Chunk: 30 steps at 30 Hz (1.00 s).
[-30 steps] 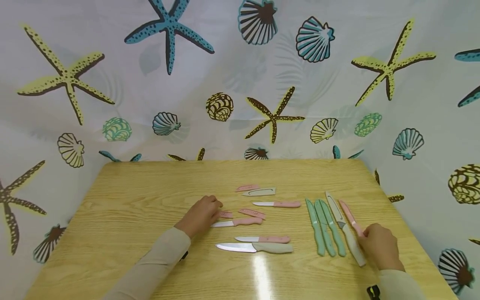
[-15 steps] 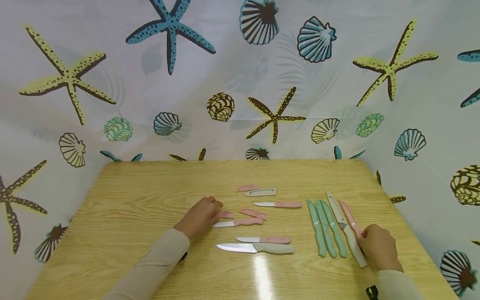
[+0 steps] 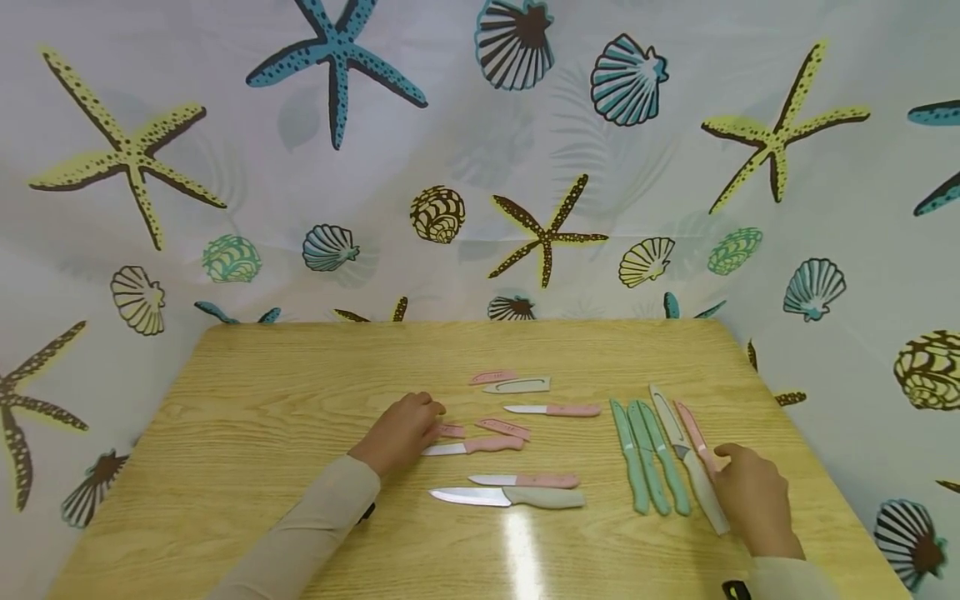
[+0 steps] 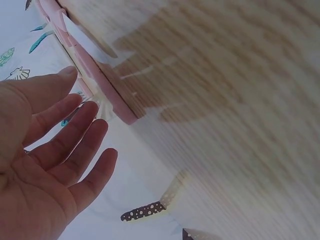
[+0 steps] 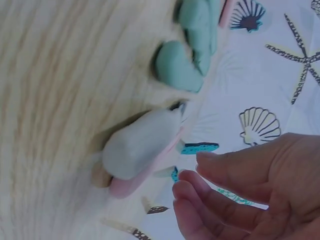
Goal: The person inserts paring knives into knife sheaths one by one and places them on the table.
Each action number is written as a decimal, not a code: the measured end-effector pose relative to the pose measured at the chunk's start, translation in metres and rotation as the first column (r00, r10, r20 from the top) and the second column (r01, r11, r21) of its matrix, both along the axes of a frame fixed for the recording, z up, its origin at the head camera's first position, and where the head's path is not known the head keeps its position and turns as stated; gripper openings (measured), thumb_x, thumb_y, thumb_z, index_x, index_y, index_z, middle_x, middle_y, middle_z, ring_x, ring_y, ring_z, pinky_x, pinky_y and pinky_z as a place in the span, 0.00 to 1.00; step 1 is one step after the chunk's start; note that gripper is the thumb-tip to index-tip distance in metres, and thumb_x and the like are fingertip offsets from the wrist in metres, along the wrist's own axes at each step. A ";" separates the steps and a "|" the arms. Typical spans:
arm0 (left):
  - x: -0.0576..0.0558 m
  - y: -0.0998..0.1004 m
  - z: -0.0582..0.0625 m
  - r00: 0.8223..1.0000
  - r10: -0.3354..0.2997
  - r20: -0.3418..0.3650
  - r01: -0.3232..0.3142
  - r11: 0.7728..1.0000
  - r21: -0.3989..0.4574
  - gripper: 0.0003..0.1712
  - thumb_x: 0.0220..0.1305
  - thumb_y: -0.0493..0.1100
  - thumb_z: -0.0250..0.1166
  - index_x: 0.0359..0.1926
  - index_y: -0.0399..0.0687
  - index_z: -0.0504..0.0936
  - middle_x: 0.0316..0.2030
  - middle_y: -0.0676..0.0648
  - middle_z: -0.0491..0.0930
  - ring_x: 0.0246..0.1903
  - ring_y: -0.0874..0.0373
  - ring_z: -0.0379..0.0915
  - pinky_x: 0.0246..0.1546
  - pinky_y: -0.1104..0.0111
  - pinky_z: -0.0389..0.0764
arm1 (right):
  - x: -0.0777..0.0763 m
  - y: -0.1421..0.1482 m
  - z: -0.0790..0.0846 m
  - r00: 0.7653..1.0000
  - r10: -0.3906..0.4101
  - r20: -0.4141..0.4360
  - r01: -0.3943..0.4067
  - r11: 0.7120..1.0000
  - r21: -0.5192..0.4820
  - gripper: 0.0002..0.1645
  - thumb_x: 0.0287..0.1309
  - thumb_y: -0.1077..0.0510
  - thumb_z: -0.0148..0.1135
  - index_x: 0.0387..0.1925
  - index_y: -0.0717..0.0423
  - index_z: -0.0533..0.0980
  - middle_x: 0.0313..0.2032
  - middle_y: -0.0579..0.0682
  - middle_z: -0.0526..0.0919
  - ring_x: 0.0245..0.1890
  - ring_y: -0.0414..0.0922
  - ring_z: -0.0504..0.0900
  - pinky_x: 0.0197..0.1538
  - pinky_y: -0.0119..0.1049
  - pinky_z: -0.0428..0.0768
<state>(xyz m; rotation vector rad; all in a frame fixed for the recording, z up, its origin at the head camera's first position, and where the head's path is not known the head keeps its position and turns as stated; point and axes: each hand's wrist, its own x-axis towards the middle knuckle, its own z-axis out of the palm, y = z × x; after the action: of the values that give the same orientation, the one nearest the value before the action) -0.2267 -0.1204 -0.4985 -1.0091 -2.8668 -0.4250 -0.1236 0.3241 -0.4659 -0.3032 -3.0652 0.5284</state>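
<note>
My left hand point(image 3: 401, 432) hovers or rests by a pink sheath point(image 3: 452, 430) at the table's left middle; its fingers bend loosely and hold nothing in the left wrist view. Close to it lie a second pink sheath point(image 3: 504, 429) and an unsheathed pink-handled knife point(image 3: 495, 445). At the right, my right hand point(image 3: 752, 496) is beside a sheathed pink knife point(image 3: 693, 429), covering part of its handle in the head view. The right wrist view has thumb and fingers apart, nothing between them. A sheathed cream-handled knife point(image 3: 701, 483) lies alongside, left of the pink one.
Several sheathed green knives point(image 3: 648, 458) lie in a row left of the cream one. Bare-bladed pink point(image 3: 547, 480) and cream point(image 3: 543, 497) knives lie at the front. Farther back are another pink-handled knife point(image 3: 572, 410), a cream sheath point(image 3: 517, 385) and a pink sheath point(image 3: 491, 377).
My right hand has let go of the sheathed pink knife, its thumb and fingers now parted, and has drawn slightly toward me. The left hand stays in place.
</note>
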 end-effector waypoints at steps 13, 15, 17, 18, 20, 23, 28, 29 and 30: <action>-0.003 0.002 -0.003 1.000 -0.002 0.003 0.002 1.000 -0.015 0.07 0.61 0.40 0.63 0.39 0.41 0.80 0.32 0.49 0.74 0.33 0.56 0.69 0.36 0.65 0.74 | 0.023 -0.051 -0.002 0.993 0.091 -0.077 -0.092 0.996 -0.010 0.19 0.52 0.65 0.63 0.47 0.68 0.75 0.27 0.49 0.77 0.12 0.40 0.63 0.12 0.31 0.65; -0.003 0.002 -0.004 1.000 -0.007 0.006 0.007 1.000 -0.008 0.07 0.61 0.40 0.63 0.38 0.41 0.80 0.32 0.49 0.73 0.33 0.57 0.68 0.36 0.65 0.74 | 0.025 -0.058 -0.001 0.991 0.109 -0.084 -0.111 0.994 -0.021 0.20 0.51 0.64 0.64 0.47 0.68 0.75 0.28 0.50 0.78 0.11 0.40 0.63 0.11 0.30 0.65; -0.003 0.002 -0.006 1.000 -0.009 0.009 0.010 1.000 -0.003 0.06 0.61 0.40 0.63 0.37 0.42 0.80 0.31 0.50 0.72 0.32 0.57 0.67 0.35 0.65 0.73 | 0.027 -0.063 -0.001 0.989 0.119 -0.092 -0.123 0.992 -0.034 0.19 0.51 0.64 0.64 0.46 0.67 0.76 0.30 0.50 0.79 0.11 0.39 0.63 0.11 0.29 0.65; -0.003 0.002 -0.006 1.000 -0.010 0.005 0.010 1.000 -0.004 0.05 0.61 0.40 0.63 0.37 0.42 0.80 0.31 0.50 0.72 0.32 0.57 0.67 0.35 0.65 0.73 | 0.028 -0.065 -0.001 0.987 0.126 -0.096 -0.129 0.991 -0.034 0.19 0.50 0.64 0.65 0.46 0.66 0.76 0.30 0.50 0.79 0.11 0.38 0.63 0.11 0.29 0.65; -0.004 0.002 -0.008 1.000 -0.010 0.002 0.010 1.000 -0.016 0.05 0.60 0.39 0.63 0.36 0.43 0.80 0.31 0.50 0.71 0.32 0.57 0.67 0.35 0.66 0.74 | 0.028 -0.069 0.000 0.987 0.127 -0.101 -0.132 0.991 -0.039 0.19 0.50 0.63 0.65 0.46 0.65 0.77 0.29 0.48 0.78 0.12 0.38 0.63 0.12 0.30 0.65; -0.004 0.002 -0.008 1.000 -0.007 -0.001 0.007 1.000 -0.022 0.03 0.60 0.39 0.63 0.34 0.44 0.79 0.30 0.50 0.70 0.31 0.58 0.67 0.34 0.67 0.74 | 0.029 -0.074 0.000 0.986 0.128 -0.103 -0.132 0.991 -0.034 0.19 0.49 0.62 0.66 0.45 0.63 0.78 0.28 0.45 0.77 0.16 0.38 0.66 0.15 0.31 0.67; -0.004 0.003 -0.009 1.000 -0.004 -0.010 0.004 0.999 -0.032 0.03 0.61 0.40 0.63 0.33 0.45 0.78 0.29 0.51 0.69 0.31 0.58 0.67 0.32 0.67 0.74 | 0.030 -0.081 0.000 0.988 0.135 -0.081 -0.140 0.989 -0.057 0.18 0.50 0.62 0.64 0.45 0.63 0.78 0.27 0.45 0.78 0.17 0.38 0.67 0.16 0.31 0.68; -0.004 0.004 -0.009 1.000 -0.003 -0.015 0.002 0.999 -0.040 0.04 0.61 0.40 0.63 0.33 0.45 0.78 0.29 0.51 0.69 0.31 0.58 0.67 0.32 0.67 0.74 | 0.030 -0.081 0.000 0.988 0.137 -0.077 -0.142 0.988 -0.064 0.18 0.50 0.62 0.64 0.45 0.63 0.78 0.27 0.45 0.78 0.17 0.37 0.67 0.15 0.31 0.67; -0.004 0.004 -0.009 1.000 -0.003 -0.019 0.002 0.999 -0.048 0.04 0.61 0.40 0.63 0.34 0.45 0.78 0.30 0.51 0.69 0.31 0.58 0.67 0.32 0.67 0.74 | 0.031 -0.082 -0.001 0.987 0.138 -0.077 -0.143 0.987 -0.068 0.18 0.50 0.62 0.64 0.45 0.62 0.78 0.28 0.45 0.78 0.17 0.37 0.67 0.15 0.30 0.67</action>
<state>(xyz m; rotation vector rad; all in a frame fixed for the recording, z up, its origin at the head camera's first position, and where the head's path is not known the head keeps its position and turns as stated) -0.2307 -0.1166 -0.5077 -1.0182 -2.8723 -0.3466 -0.0929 0.2417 -0.4665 -0.0672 -3.0169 0.6438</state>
